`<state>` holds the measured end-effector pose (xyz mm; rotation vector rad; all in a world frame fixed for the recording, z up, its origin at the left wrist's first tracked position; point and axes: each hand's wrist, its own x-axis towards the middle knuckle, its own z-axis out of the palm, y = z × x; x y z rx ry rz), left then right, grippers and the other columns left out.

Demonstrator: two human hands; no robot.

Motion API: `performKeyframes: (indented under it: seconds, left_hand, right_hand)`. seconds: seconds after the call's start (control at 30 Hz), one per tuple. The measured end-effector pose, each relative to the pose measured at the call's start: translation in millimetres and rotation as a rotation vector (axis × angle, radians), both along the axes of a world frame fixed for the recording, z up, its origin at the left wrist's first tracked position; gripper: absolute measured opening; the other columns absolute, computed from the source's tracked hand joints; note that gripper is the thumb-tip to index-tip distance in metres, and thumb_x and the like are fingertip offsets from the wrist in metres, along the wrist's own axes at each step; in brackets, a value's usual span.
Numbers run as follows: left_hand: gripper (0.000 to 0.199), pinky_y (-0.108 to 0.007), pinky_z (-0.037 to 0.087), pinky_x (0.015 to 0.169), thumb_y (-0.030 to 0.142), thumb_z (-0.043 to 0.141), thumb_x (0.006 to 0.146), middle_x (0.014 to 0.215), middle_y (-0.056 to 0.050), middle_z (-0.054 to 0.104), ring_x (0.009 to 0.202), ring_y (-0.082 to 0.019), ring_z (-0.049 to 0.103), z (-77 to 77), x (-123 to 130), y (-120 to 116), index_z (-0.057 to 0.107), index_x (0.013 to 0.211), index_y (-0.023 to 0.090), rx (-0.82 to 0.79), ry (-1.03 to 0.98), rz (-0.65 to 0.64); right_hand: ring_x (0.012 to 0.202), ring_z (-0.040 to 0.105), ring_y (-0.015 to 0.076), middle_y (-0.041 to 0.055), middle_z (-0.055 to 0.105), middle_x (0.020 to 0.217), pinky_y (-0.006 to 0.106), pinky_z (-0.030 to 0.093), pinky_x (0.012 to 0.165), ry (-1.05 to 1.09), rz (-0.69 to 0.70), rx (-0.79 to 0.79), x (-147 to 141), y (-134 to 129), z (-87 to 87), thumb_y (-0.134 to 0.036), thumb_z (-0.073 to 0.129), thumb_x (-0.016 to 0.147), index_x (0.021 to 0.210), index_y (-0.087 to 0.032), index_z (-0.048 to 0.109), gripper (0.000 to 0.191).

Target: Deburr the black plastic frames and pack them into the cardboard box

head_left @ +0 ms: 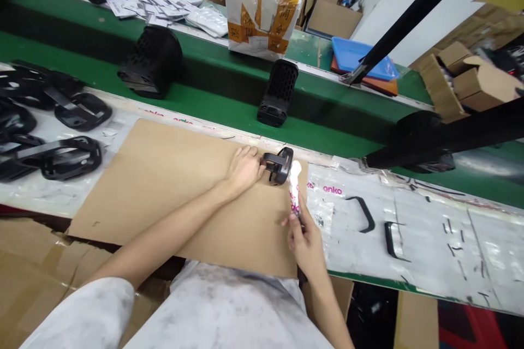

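My left hand is closed on the handle bar of a black plastic frame, which stands on edge over a cardboard sheet. In my right hand is a slim tool wrapped in white tape with pink print. Its rounded white end points away from me, close beside the frame's right side; I cannot tell whether they touch. The tool's exact kind is hidden by the wrapping.
More black frames lie at the left. Two black perforated housings stand on the green conveyor belt, with a taped white box behind. Black strips lie at right. A dark bar juts in from the right.
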<state>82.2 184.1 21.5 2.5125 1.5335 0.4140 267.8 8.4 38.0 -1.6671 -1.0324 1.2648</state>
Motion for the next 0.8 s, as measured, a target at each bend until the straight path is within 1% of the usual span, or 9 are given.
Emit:
performKeyframes:
  seconds: [0.13, 0.23, 0.33, 0.37, 0.5, 0.57, 0.67, 0.73, 0.8]
  left_hand:
    - [0.026, -0.047, 0.046, 0.094, 0.024, 0.051, 0.097, 0.107, -0.018, 0.070, 0.109, -0.034, 0.061, -2.1, -0.7, -2.1, 0.074, 0.099, 0.012, 0.016, -0.004, 0.012]
    - [0.025, -0.047, 0.046, 0.094, 0.024, 0.052, 0.097, 0.106, -0.018, 0.070, 0.109, -0.034, 0.061, -3.0, 0.0, -2.2, 0.074, 0.100, 0.012, 0.011, -0.016, 0.019]
    - [0.025, -0.047, 0.046, 0.094, 0.024, 0.053, 0.096, 0.105, -0.018, 0.070, 0.108, -0.034, 0.061, -2.8, 1.1, -2.0, 0.075, 0.099, 0.013, 0.000, -0.026, 0.025]
    - [0.025, -0.047, 0.046, 0.094, 0.024, 0.053, 0.096, 0.106, -0.018, 0.070, 0.108, -0.034, 0.061, -2.5, 1.3, -2.0, 0.075, 0.098, 0.013, -0.003, -0.025, 0.030]
    - [0.026, -0.047, 0.046, 0.093, 0.024, 0.051, 0.097, 0.106, -0.018, 0.070, 0.108, -0.034, 0.061, -2.1, 0.8, -2.2, 0.075, 0.096, 0.013, -0.006, -0.005, 0.041]
    - [0.027, -0.047, 0.046, 0.094, 0.025, 0.051, 0.097, 0.106, -0.018, 0.070, 0.108, -0.034, 0.061, -2.6, 0.1, -2.0, 0.075, 0.098, 0.013, -0.002, -0.002, 0.039]
    - [0.027, -0.047, 0.046, 0.095, 0.025, 0.051, 0.097, 0.106, -0.018, 0.070, 0.108, -0.034, 0.060, -3.0, -0.3, -1.5, 0.075, 0.098, 0.013, -0.005, -0.005, 0.037]
    - [0.027, -0.048, 0.046, 0.095, 0.025, 0.051, 0.097, 0.108, -0.018, 0.070, 0.109, -0.035, 0.060, -2.1, -0.3, -1.4, 0.074, 0.098, 0.013, -0.009, -0.009, 0.040]
    - [0.027, -0.048, 0.045, 0.094, 0.026, 0.050, 0.097, 0.108, -0.019, 0.070, 0.109, -0.035, 0.060, -0.4, -0.2, -1.6, 0.074, 0.099, 0.013, -0.020, -0.012, 0.039]
  right_hand:
    - [0.046, 0.034, 0.0067, -0.0035, 0.058, 0.080, 0.019, 0.033, 0.037, 0.092, 0.050, -0.050, -7.7, 2.3, -5.4, -0.053, 0.058, 0.100, 0.161, -0.029, 0.038, 0.069]
    - [0.045, 0.032, 0.0066, -0.0044, 0.055, 0.079, 0.019, 0.031, 0.035, 0.130, -0.084, -0.007, -10.6, 0.3, -0.5, -0.055, 0.059, 0.099, 0.162, -0.032, 0.036, 0.071]
    - [0.046, 0.035, 0.0083, -0.0043, 0.053, 0.077, 0.020, 0.034, 0.037, 0.072, -0.217, 0.079, -15.8, -3.5, 3.4, -0.056, 0.054, 0.101, 0.164, -0.032, 0.030, 0.072]
    - [0.046, 0.037, 0.0091, -0.0043, 0.052, 0.075, 0.020, 0.035, 0.038, 0.057, -0.194, 0.066, -17.1, -3.5, 4.5, -0.057, 0.053, 0.101, 0.164, -0.030, 0.030, 0.072]
    - [0.045, 0.034, 0.0093, -0.0055, 0.049, 0.071, 0.022, 0.033, 0.037, 0.107, 0.040, -0.110, -16.9, 1.2, 12.2, -0.057, 0.059, 0.098, 0.163, -0.026, 0.036, 0.075]
    - [0.045, 0.032, 0.0084, -0.0061, 0.049, 0.072, 0.021, 0.031, 0.037, 0.130, -0.012, -0.101, -16.9, 1.9, 16.6, -0.056, 0.060, 0.098, 0.164, -0.029, 0.031, 0.077]
    - [0.048, 0.036, 0.0095, -0.0051, 0.050, 0.074, 0.021, 0.034, 0.040, 0.081, -0.182, 0.025, -21.2, 0.3, 18.1, -0.055, 0.056, 0.100, 0.166, -0.033, 0.024, 0.077]
    - [0.048, 0.037, 0.0105, -0.0046, 0.050, 0.071, 0.022, 0.034, 0.040, 0.070, -0.155, 0.023, -23.9, 0.3, 16.9, -0.055, 0.055, 0.100, 0.166, -0.029, 0.028, 0.075]
    - [0.045, 0.035, 0.0097, -0.0045, 0.051, 0.070, 0.022, 0.032, 0.037, 0.116, -0.052, -0.065, -24.2, 1.3, 17.3, -0.055, 0.059, 0.098, 0.163, -0.026, 0.036, 0.075]
